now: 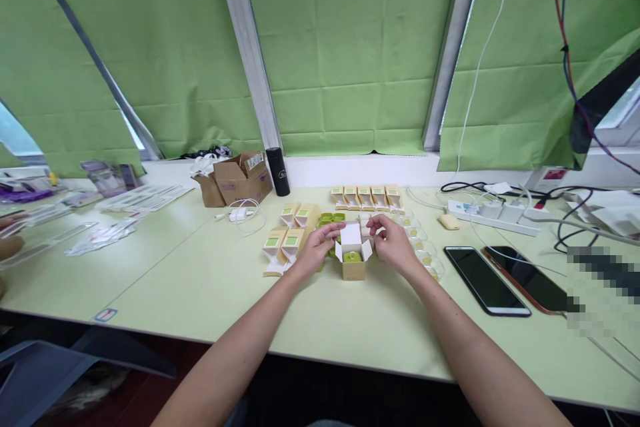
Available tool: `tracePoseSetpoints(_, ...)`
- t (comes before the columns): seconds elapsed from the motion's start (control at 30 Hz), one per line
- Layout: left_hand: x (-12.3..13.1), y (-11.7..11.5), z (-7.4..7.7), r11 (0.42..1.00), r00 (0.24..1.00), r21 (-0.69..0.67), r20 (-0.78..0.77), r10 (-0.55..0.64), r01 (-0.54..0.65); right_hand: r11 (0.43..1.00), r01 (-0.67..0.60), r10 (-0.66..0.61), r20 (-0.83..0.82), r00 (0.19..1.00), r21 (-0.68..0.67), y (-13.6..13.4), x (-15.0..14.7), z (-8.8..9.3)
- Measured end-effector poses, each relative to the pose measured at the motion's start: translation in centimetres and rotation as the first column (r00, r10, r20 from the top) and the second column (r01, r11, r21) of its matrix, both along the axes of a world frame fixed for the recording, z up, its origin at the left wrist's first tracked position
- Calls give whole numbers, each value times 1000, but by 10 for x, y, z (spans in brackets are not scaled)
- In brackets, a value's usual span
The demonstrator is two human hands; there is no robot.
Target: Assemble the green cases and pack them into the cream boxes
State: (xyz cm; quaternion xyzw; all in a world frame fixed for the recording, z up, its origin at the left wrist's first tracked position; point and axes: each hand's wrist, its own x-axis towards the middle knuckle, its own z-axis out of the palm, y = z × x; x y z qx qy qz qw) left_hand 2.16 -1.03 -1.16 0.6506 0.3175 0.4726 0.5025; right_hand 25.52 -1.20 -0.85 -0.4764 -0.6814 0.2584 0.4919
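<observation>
A small cardboard box stands upright in front of me, its white lid raised at the back and its side flaps spread. Inside it sits a green rounded object. My left hand is at the box's left side, fingertips closed on the edge of the raised lid. Just right of the box is my right hand, its fingers curled in a pinch; whatever they may hold is hidden. Behind the hands are more green pieces, partly covered. Clear plastic cups line up beyond my right wrist.
Several small open boxes stand to the left, with another row behind. Further back are a brown carton and a black bottle. Two phones, a power strip and cables lie right. Another person's hand shows far left.
</observation>
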Motion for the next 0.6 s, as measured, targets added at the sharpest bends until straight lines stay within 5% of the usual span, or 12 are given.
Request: tracePoseSetpoints(0.6,4,-10,-9,980,977,182,-178,114,-81,976,-193,176,-155,972,-104,-5,-3,8)
